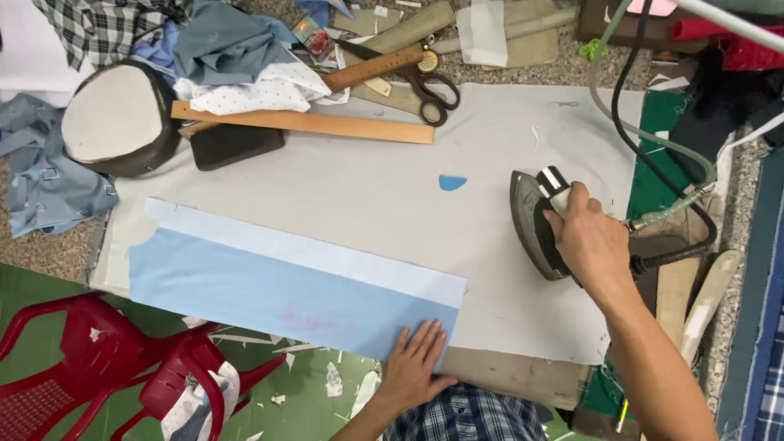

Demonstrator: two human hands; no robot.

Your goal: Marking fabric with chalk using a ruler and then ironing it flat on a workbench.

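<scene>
A long light blue fabric piece with a paler folded strip along its far edge lies across the grey ironing pad. My left hand rests flat, fingers spread, on the fabric's near right corner. My right hand grips the handle of a dark steam iron, which stands on the pad to the right of the fabric, apart from it. A hose and black cable run from the iron toward the upper right.
A small blue fabric scrap lies mid-pad. At the back sit a wooden ruler, black scissors, a padded pressing ham and piled cloth. Red plastic chairs stand on the green floor at lower left.
</scene>
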